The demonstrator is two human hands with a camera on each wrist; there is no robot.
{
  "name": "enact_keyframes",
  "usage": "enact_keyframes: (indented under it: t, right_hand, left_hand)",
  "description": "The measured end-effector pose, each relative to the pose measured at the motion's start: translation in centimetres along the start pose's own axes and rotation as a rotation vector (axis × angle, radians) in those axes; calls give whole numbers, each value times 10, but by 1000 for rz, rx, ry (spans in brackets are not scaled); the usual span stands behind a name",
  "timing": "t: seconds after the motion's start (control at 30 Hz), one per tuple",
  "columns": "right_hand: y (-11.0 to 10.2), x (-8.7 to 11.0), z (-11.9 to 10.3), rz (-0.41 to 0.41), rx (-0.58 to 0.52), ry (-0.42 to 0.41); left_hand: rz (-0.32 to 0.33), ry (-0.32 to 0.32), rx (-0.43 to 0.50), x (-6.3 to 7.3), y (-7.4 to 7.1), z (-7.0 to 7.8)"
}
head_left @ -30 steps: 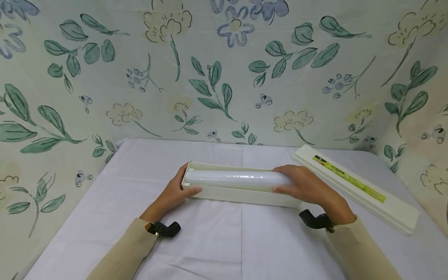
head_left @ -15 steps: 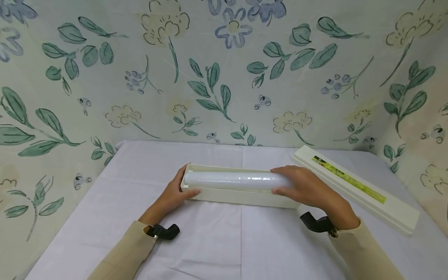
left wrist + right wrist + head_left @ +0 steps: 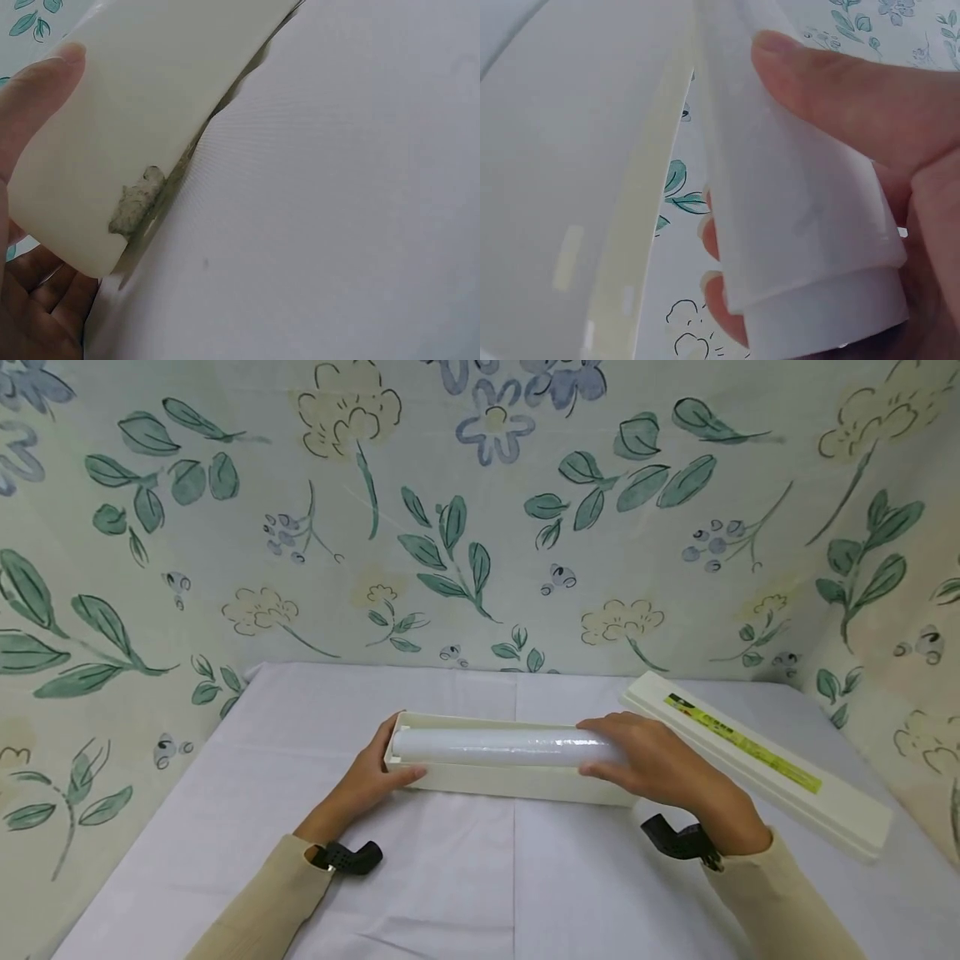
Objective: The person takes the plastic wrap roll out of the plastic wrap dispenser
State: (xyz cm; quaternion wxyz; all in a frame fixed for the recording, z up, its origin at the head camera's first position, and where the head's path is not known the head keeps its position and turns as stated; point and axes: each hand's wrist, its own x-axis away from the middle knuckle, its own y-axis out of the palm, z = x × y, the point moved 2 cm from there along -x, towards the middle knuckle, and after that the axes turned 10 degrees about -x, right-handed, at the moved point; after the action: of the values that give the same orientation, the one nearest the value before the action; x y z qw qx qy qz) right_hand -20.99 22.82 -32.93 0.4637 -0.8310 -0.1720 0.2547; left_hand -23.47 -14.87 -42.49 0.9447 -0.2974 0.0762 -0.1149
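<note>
A long cream-white box [image 3: 517,783] stands on the white cloth in the middle of the head view, its open top facing up. At its left end my left hand [image 3: 375,764] grips it, thumb on the near wall and fingers round the end. The left wrist view has the thumb pressed to the box wall [image 3: 142,112], with a torn whitish patch low on it. A shiny white roll of cling film [image 3: 495,746] lies along the box opening. Its right end is in my right hand [image 3: 652,760]. In the right wrist view, fingers and thumb wrap the roll [image 3: 787,195], its core showing below.
The box's long white lid [image 3: 757,764], with a yellow-green label, lies slanted on the cloth to the right. White cloth [image 3: 450,877] covers the table. A floral curtain [image 3: 450,527] stands behind and at both sides.
</note>
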Motion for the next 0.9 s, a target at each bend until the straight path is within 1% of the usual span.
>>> enact_keyframes:
  t: [0.13, 0.23, 0.4, 0.5, 0.73, 0.9]
  right_hand:
    - [-1, 0, -1, -2, 17, 0]
    - [-3, 0, -3, 1, 42, -13]
    - [-8, -1, -4, 20, 59, -41]
    - [-9, 0, -3, 24, 57, -43]
    - [-14, 5, -4, 16, 75, 3]
    - [-21, 7, -3, 29, 89, -35]
  left_hand:
    - [8, -10, -11, -6, 3, -16]
    - [11, 5, -15, -7, 3, -22]
    - [21, 24, -27, -6, 0, -18]
    - [22, 15, -38, -5, 1, -18]
    - [9, -10, -33, -4, 3, -18]
    - [16, -2, -15, -5, 3, -16]
